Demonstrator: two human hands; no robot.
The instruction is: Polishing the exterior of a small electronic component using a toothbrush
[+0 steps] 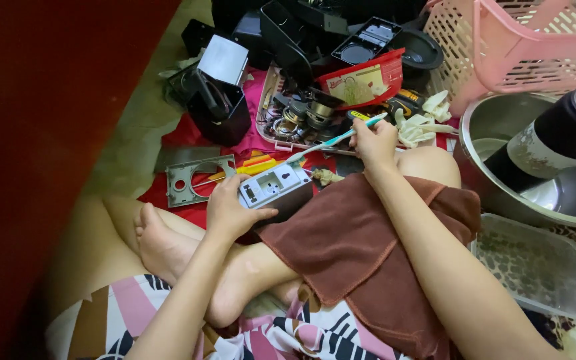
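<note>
My left hand (231,207) grips a light grey rectangular socket plate (275,185) and holds it against my crossed leg. My right hand (373,141) holds a toothbrush (338,139) with a teal and white handle; its head rests on the upper right corner of the plate. A brown cloth (361,247) lies over my right knee under that arm. I sit on the floor with my bare foot (161,243) tucked beneath my left forearm.
A grey frame with a round hole (189,179) and an orange-handled tool (251,165) lie left of the plate. Behind are a tray of metal parts (298,115), black housings (215,107), a pink basket (521,40), a steel bowl (495,123) holding a dark bottle (555,137), and a clear tub (535,263).
</note>
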